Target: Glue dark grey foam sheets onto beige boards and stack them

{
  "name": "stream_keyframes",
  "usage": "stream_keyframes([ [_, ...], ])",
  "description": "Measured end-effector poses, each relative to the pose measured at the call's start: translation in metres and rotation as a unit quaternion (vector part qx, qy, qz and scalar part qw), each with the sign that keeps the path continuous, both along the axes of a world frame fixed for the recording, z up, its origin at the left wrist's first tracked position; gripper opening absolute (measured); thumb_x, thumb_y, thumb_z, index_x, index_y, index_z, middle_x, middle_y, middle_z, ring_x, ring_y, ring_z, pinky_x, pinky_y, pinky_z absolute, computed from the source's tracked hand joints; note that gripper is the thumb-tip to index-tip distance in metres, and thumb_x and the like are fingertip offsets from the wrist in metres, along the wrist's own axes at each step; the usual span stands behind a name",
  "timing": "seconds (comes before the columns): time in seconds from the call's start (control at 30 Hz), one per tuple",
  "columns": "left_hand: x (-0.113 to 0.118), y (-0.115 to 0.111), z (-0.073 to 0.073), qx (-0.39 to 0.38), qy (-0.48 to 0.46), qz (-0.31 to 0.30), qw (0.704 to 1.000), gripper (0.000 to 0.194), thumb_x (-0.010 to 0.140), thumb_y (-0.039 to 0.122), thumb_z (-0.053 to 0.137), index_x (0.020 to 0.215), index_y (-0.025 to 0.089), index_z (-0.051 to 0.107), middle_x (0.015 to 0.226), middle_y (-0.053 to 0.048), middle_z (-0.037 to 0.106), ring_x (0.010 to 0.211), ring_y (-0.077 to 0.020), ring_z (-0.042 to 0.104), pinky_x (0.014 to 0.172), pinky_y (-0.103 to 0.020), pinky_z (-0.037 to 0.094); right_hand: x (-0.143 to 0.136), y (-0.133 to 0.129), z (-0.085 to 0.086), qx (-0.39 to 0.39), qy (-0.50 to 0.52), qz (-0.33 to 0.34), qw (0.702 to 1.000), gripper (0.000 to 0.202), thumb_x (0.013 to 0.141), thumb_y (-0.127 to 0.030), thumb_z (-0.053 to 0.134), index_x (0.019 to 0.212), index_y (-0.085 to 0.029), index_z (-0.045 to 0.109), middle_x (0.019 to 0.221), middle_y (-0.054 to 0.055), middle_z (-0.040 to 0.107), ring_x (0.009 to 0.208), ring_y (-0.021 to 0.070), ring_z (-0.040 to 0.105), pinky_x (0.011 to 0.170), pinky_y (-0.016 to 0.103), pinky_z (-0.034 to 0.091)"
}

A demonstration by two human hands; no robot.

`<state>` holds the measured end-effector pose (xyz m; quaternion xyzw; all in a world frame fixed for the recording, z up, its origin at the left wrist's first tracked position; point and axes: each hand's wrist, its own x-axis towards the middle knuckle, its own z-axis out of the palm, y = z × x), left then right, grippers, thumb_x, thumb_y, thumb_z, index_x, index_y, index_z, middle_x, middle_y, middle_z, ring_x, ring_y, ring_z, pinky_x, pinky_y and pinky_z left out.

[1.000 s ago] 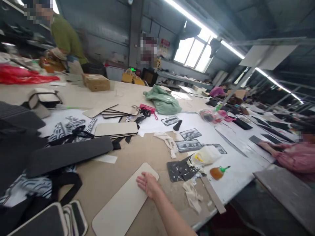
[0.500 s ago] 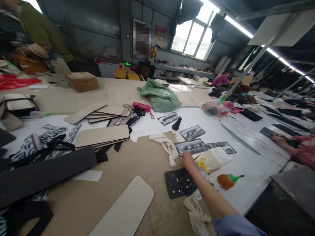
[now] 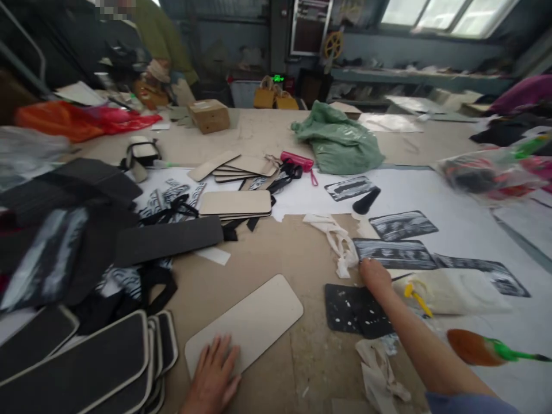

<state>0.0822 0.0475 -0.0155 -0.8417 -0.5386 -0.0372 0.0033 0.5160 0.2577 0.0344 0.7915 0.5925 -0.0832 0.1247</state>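
Note:
A long cream panel with rounded corners (image 3: 263, 322) lies slantwise on the brown board. Flat on its lower left end rests my left hand (image 3: 215, 371), fingers spread. Out to the right, my right hand (image 3: 375, 276) has its fingers together at the left lower corner of a black panel smeared with white (image 3: 394, 253). Whether it pinches that corner is too small to tell. Just left of this hand is a crumpled cream cloth (image 3: 336, 238). Below it lies a black sheet with white spots (image 3: 345, 310).
Black panels with cream edges (image 3: 103, 356) are stacked at lower left. Cream panels (image 3: 235, 203) lie further back, near a green bag (image 3: 340, 141). An orange bottle with a green nozzle (image 3: 474, 347) lies at right. A person (image 3: 161, 40) stands across the table.
The view has turned left and down. My left hand has come into view on the cream panel. My right hand remains by the same smeared panel's corner.

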Motion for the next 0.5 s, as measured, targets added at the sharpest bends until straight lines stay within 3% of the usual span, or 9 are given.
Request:
stream_keyframes([
  [0.1,0.009,-0.005,-0.004,0.013,0.03,-0.013,0.999,0.043,0.072,0.01,0.048,0.113,0.018,0.057,0.124,-0.014,0.053,0.115,-0.0306,0.048,0.092,-0.045,0.043,0.001,0.006,0.002,-0.018,-0.007,-0.004,1.0,0.033,0.087,-0.013,0.027,0.099,-0.003,0.057,0.1,0.022,0.058,0.093,0.0285,0.057,0.072,0.035,0.039],
  [0.2,0.019,-0.004,-0.003,-0.029,0.047,-0.025,0.998,0.044,0.076,0.002,0.039,0.115,0.014,0.055,0.124,-0.015,0.053,0.118,-0.0277,0.046,0.096,-0.044,0.041,0.005,0.008,0.018,0.002,-0.025,-0.042,0.999,0.034,0.086,-0.018,0.029,0.103,-0.004,0.055,0.1,0.023,0.058,0.09,0.03,0.059,0.068,0.036,0.039],
  [0.33,0.02,0.006,0.008,-0.07,0.019,-0.05,0.996,0.044,0.079,-0.001,0.033,0.117,0.009,0.051,0.123,-0.016,0.053,0.119,-0.0248,0.045,0.098,-0.042,0.039,-0.002,0.0,0.066,0.068,-0.048,-0.078,0.993,0.036,0.084,-0.023,0.029,0.105,-0.007,0.054,0.104,0.024,0.057,0.087,0.0295,0.059,0.064,0.036,0.037],
  [0.43,0.017,0.013,0.022,-0.113,-0.054,-0.03,0.992,0.04,0.078,0.002,0.039,0.114,0.01,0.053,0.122,-0.015,0.054,0.119,-0.0245,0.045,0.099,-0.042,0.038,-0.026,-0.017,0.109,0.118,-0.048,-0.022,0.992,0.038,0.086,-0.028,0.023,0.094,-0.013,0.057,0.099,0.021,0.058,0.077,0.0256,0.058,0.061,0.036,0.036],
  [0.5,0.021,0.018,0.033,-0.149,-0.155,0.03,0.976,0.038,0.076,0.009,0.046,0.113,0.014,0.054,0.122,-0.013,0.055,0.118,-0.0245,0.046,0.1,-0.044,0.036,-0.052,-0.036,0.132,0.17,-0.012,0.026,0.985,0.029,0.083,-0.033,0.029,0.081,-0.019,0.056,0.091,0.016,0.059,0.07,0.0227,0.056,0.059,0.034,0.035],
])
